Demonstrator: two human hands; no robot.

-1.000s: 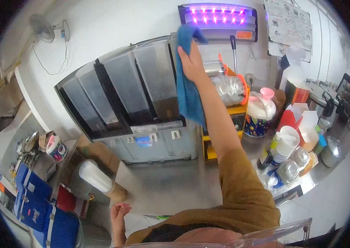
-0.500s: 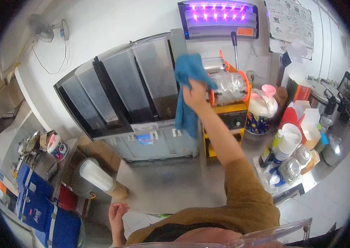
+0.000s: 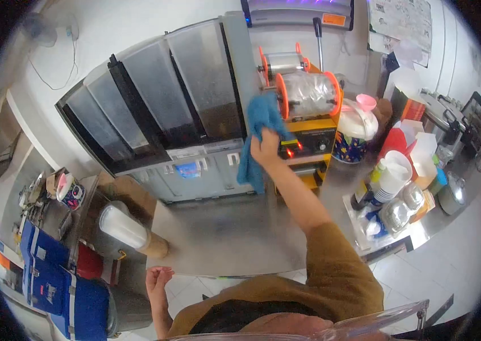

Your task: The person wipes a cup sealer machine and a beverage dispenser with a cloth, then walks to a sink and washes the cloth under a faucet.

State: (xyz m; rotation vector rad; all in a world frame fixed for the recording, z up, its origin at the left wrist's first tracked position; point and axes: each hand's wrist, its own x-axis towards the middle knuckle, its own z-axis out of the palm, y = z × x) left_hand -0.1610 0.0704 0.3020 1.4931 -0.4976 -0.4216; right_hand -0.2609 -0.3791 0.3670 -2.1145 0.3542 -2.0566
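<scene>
A blue cloth [image 3: 255, 165] is gripped in my right hand [image 3: 266, 149], against the right side of the grey dispenser [image 3: 206, 108] and beside the yellow sealing machine [image 3: 312, 126]. The machine carries a roll of clear film between orange discs, and red lights show on its front panel. My left hand [image 3: 159, 277] hangs near the front edge of the steel counter [image 3: 223, 238], with its fingers curled together; whether they hold anything is too small to tell. Just beyond it, a tall stack of white cup lids [image 3: 124, 225] leans beside a brown cup stack.
On the right stand a patterned tub [image 3: 352, 142], white paper cups [image 3: 392, 177], a tray [image 3: 359, 230] with bottles and clear lids, a steel pot [image 3: 438, 116] and a tablet [image 3: 476, 122]. Blue boxes [image 3: 53, 278] and a bin sit at the lower left.
My right hand and the cloth have moved down along the dispenser's side. The view has tilted and shifted a little, and red lights on the machine's panel are now visible.
</scene>
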